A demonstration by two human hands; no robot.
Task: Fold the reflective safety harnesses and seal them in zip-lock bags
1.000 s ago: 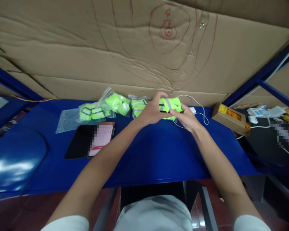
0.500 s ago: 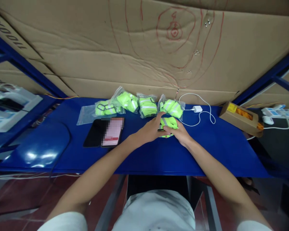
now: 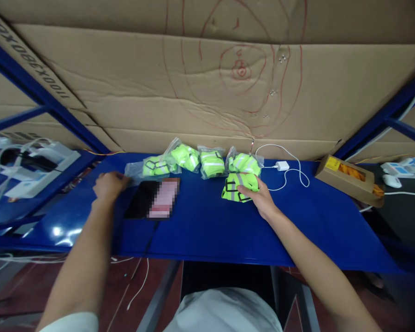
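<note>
A folded neon-yellow vest (image 3: 235,187) with grey stripes and black straps lies unbagged on the blue table (image 3: 210,226). My right hand (image 3: 260,198) grips its right edge, fingers curled over the fabric. My left hand (image 3: 108,185) is out at the left, back to the camera. It sits just beside the corner of a clear plastic bag (image 3: 135,169), and its fingers are hidden. Behind the vest, several bagged neon vests (image 3: 212,163) stand in a row along the cardboard wall (image 3: 193,92).
A dark phone with a pink case (image 3: 155,199) lies between my hands. A white charger and cable (image 3: 282,165) and a small brown box (image 3: 346,177) sit at the right. White power strips (image 3: 38,170) lie beyond the table's left end, and blue rack beams frame both sides.
My left hand has let go of the vest and swung left to the bag by the phone. My right hand stays on the vest, which has spread a little. The camera has turned left.
</note>
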